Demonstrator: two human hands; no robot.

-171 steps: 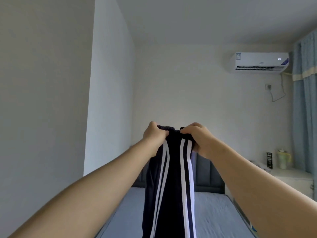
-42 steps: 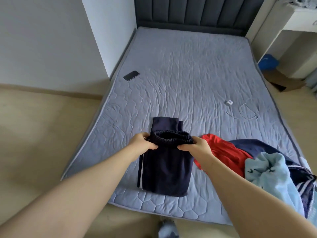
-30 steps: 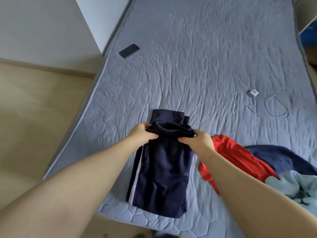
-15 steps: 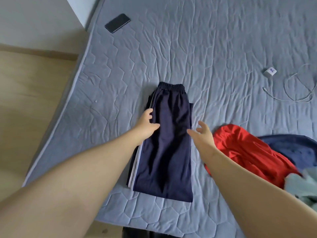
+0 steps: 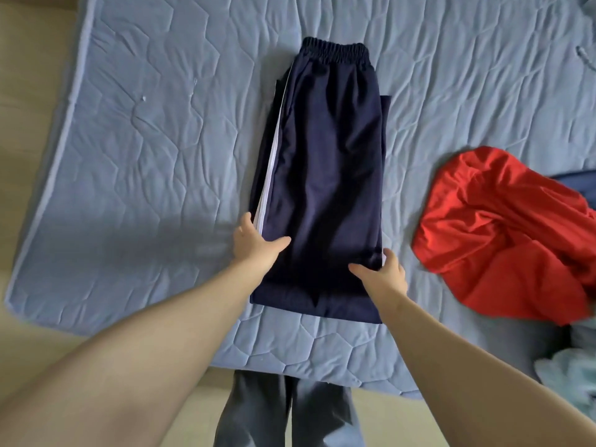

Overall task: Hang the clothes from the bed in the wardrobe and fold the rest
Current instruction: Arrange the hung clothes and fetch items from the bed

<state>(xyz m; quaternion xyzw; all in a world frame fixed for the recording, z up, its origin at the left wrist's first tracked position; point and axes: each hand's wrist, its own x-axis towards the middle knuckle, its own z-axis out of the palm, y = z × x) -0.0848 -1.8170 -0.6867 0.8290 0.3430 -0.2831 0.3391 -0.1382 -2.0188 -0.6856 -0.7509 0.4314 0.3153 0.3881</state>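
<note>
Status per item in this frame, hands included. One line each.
Navy trousers: folded lengthwise, flat on the mattress, waistband at the far end.
Left hand: open, touching the trousers' left edge, thumb on top.
Right hand: open, touching their right edge, thumb on top.
Red garment: crumpled, unfolded, right of the trousers.
Light blue garment: bunched, cut off at the frame edge.
Mattress: quilted cover, wrinkled.

Soft daylight, faint arm shadows, perhaps slight edge blur
</note>
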